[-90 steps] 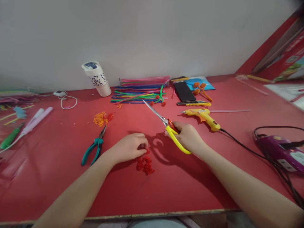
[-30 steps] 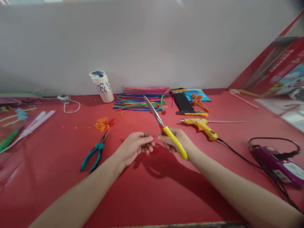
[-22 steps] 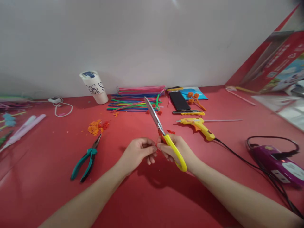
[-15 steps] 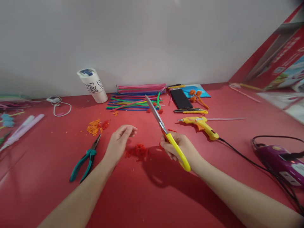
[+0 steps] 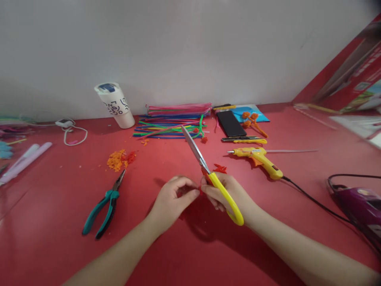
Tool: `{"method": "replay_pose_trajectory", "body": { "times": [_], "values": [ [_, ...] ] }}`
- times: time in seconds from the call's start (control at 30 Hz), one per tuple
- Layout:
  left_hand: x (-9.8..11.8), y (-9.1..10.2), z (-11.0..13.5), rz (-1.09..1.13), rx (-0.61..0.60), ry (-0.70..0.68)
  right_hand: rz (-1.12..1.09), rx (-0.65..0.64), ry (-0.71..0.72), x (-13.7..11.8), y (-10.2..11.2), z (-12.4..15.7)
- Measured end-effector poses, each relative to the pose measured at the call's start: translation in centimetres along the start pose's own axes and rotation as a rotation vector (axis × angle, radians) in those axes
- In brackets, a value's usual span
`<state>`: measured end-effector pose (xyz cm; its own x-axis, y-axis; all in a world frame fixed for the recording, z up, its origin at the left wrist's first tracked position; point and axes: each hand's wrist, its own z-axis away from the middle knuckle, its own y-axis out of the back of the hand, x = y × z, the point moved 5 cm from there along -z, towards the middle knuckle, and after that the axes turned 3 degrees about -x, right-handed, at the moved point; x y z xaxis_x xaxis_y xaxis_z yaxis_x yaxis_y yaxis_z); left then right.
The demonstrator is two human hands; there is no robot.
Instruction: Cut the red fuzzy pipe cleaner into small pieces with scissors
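Note:
My right hand [image 5: 229, 190] is wrapped round yellow-handled scissors [image 5: 224, 194], whose closed blades point up and away to the left. A bit of red material shows at its fingertips. My left hand [image 5: 172, 198] is beside it, thumb and forefinger brought together in a pinch close to those fingertips. Whatever lies in that pinch is too small and too hidden to make out. Just beyond my right hand lie red snippets [image 5: 220, 169]. The red tabletop under my left hand is partly covered by the hand and its shadow.
Pliers [image 5: 111, 194] lie left, below orange clippings [image 5: 116, 159]. Pipe cleaners [image 5: 169, 126] are stacked at the back near a white tumbler [image 5: 117, 107]. To the right are a phone [image 5: 231, 124], a yellow glue gun [image 5: 257, 157] with its cord, and a purple power strip [image 5: 357, 206].
My left hand has moved right, up to the fingertips of my right hand, and now covers where the red fuzzy pile lay. My right hand keeps hold of the scissors.

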<state>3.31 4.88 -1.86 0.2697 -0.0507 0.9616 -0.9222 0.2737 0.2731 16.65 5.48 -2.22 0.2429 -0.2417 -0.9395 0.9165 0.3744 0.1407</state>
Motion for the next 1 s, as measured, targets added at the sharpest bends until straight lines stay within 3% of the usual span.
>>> {"method": "replay_pose_trajectory", "body": {
  "times": [0.17,0.37,0.47,0.6,0.8,1.0],
  "values": [
    [-0.1,-0.7,0.2,0.035,0.01,0.037,0.034,0.014,-0.005,-0.1,-0.4,0.1],
    [-0.8,-0.5,0.1,0.303,0.093,0.233,0.137,0.025,0.078,-0.1,-0.1,-0.2],
    [-1.3,0.6,-0.1,0.415,0.181,0.248,0.365,0.086,0.165,-1.3,1.3,-0.1],
    [-1.9,2.2,-0.4,0.48,0.275,0.192,0.835,0.146,0.158,-3.0,2.8,0.3],
    [-2.5,3.0,-0.4,0.592,0.362,0.117,1.214,0.138,0.251,-2.1,1.7,0.6],
    [-1.6,2.9,0.1,0.638,0.37,0.086,1.415,0.187,0.434,-0.6,1.0,1.1]
  ]
}}
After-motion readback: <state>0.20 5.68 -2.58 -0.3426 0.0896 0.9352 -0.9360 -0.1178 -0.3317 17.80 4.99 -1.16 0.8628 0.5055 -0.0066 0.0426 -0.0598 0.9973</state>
